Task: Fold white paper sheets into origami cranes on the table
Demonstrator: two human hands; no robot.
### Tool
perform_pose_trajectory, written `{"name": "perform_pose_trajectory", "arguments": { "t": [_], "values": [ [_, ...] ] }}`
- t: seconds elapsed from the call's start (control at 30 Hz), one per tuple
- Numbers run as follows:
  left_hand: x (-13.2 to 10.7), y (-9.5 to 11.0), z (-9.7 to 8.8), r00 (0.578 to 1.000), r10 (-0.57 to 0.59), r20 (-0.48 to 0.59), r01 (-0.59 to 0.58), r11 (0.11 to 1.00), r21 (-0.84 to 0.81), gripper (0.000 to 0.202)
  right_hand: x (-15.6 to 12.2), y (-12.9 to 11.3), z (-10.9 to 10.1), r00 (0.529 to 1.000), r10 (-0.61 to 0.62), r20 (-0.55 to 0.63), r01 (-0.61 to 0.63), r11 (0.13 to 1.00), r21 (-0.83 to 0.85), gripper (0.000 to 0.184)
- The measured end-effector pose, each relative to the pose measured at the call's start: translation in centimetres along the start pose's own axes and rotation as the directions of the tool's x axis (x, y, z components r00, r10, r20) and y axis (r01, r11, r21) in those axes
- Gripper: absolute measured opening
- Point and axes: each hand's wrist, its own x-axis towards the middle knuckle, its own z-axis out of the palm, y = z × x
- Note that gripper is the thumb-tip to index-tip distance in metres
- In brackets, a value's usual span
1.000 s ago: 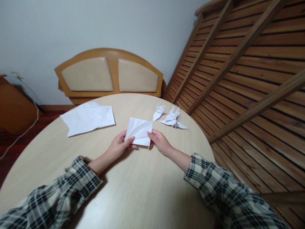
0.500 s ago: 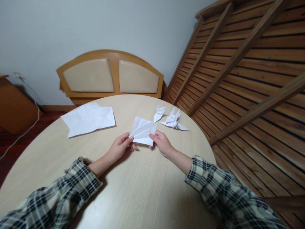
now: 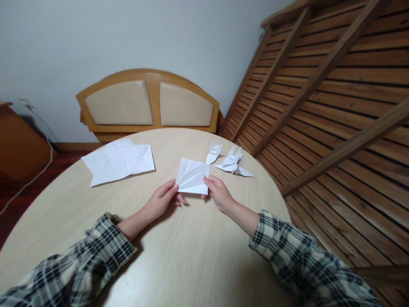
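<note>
A small square of white folded paper (image 3: 192, 175), marked with crease lines, is held between my two hands just above the table. My left hand (image 3: 164, 197) pinches its lower left corner, thumb on top and the other fingers beneath. At the right edge, my right hand (image 3: 218, 192) grips the paper with the thumb on its upper face. The fingers under the sheet are partly hidden. Just beyond the paper lie white folded paper cranes (image 3: 234, 162), bunched together, with a single paper crane (image 3: 214, 152) to their left.
Overlapping white paper sheets (image 3: 119, 162) lie on the left of the round wooden table (image 3: 179, 256). A headboard (image 3: 156, 100) with padded panels stands behind the table. Leaning wooden slats (image 3: 332, 140) rise along the right side. A white cable (image 3: 44, 164) hangs at far left.
The folded paper has turned slightly, so its lower edge is more level. My right thumb has slid a little towards the paper's right edge. Both hands keep their grip.
</note>
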Motion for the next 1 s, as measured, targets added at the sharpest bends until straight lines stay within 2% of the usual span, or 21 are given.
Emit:
{"name": "perform_pose_trajectory", "arguments": {
  "t": [0.23, 0.4, 0.53, 0.73, 1.0],
  "values": [
    [-0.24, -0.02, -0.1, 1.0, -0.02, 0.01, 0.021, 0.997, -0.079, 0.048, -0.02, 0.18, 0.03, 1.0, -0.007, -0.021, 0.006, 1.0, -0.028, 0.05],
    [0.02, 0.05, 0.06, 0.998, -0.039, -0.046, 0.037, 0.998, -0.056, 0.042, -0.04, 0.21, -0.01, 0.999, -0.022, 0.023, 0.024, 0.997, -0.079, 0.049],
    [0.21, -0.07, 0.1, 0.998, -0.057, -0.024, 0.057, 0.998, 0.011, 0.043, -0.17, 0.38, -0.11, 0.995, -0.06, 0.078, 0.071, 0.986, -0.15, 0.049],
    [0.23, 0.0, -0.06, 0.995, -0.097, 0.006, 0.093, 0.97, 0.224, 0.032, -0.31, 0.63, -0.26, 0.99, -0.032, 0.139, 0.052, 0.988, -0.146, 0.046],
    [0.09, 0.29, 0.05, 0.997, -0.079, 0.019, 0.072, 0.969, 0.237, 0.032, -0.53, 0.06, 0.02, 0.98, -0.02, 0.198, 0.042, 0.994, -0.105, 0.04]
  ]
}}
